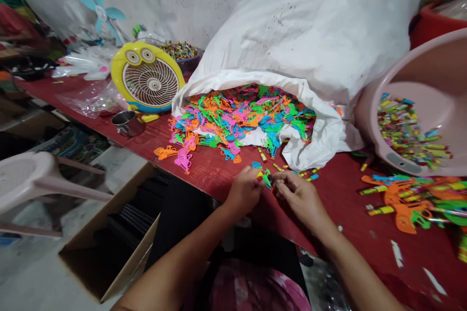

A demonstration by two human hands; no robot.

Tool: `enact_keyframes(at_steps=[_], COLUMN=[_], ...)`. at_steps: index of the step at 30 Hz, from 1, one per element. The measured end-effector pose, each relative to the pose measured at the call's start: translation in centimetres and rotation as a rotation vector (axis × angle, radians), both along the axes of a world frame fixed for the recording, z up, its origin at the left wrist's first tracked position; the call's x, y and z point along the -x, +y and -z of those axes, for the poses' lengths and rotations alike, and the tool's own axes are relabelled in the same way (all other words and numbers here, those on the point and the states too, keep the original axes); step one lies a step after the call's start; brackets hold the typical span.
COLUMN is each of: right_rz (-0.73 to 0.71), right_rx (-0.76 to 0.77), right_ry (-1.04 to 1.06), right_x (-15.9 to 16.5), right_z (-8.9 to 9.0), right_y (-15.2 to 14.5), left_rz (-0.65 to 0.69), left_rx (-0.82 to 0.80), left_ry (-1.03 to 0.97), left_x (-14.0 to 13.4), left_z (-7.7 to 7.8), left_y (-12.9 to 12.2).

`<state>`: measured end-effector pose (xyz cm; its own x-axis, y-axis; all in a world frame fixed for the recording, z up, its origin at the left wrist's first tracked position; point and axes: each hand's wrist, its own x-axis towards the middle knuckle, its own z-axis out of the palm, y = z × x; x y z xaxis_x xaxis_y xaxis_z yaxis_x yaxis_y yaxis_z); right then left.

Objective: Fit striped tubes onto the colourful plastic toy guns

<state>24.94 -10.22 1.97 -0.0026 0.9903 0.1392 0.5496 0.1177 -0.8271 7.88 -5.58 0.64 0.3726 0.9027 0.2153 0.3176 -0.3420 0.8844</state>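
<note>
My left hand [243, 192] is closed around a small green gun-shaped plastic piece [267, 178] and a short yellow-and-red tube [259, 176], just over the table's front edge. Close beside it, my right hand [297, 197] has thumb and fingers pinched together at the green piece; what lies between those fingertips is too small to make out. Beyond both hands, a pile of orange, pink, green and blue gun-shaped pieces [233, 119] spills from the mouth of a large white sack [299, 34]. Several loose tubes [277, 167] lie on the table in front of my right hand.
On the right, a pink basin [370, 102] holds printed tubes; pieces with tubes [404, 199] are heaped before it. A yellow fan [153, 82] and metal cup [127, 124] stand left on the red table [204, 170]. Below are a cardboard box [138, 257] and plastic stool [32, 180].
</note>
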Motion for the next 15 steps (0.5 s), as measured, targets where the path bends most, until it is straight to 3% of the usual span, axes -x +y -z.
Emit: enact_keyframes(at_steps=[2,4,7,10,12,15], right_rz=[-0.025,-0.071,-0.298,-0.495,-0.553,-0.606], right_rx=[0.012,-0.113,-0.293,-0.286,-0.272,-0.282], right_ry=[0.017,-0.129,-0.424,-0.637,-0.726,-0.772], right_x=[0.1,-0.1,-0.8,-1.1,-1.1,-1.0], right_z=[-0.1,-0.2,-0.2,-0.2,-0.6,-1.4], right_y=[-0.1,0.5,2.5,4.5,5.1,4.8], left_rz=[0.077,0.08,-0.027,-0.194,-0.256,-0.219], left_rx=[-0.026,0.028,0.251,0.456,0.471,0.375], left_ry=[0.051,-0.031,-0.339,-0.602,-0.62,-0.483], left_x=[0.0,0.0,0.1,0.4,0.7,1.0], left_z=[0.0,0.1,0.3,0.4,0.6,1.1], left_y=[0.2,0.4,0.3,0.0,-0.2,-0.2])
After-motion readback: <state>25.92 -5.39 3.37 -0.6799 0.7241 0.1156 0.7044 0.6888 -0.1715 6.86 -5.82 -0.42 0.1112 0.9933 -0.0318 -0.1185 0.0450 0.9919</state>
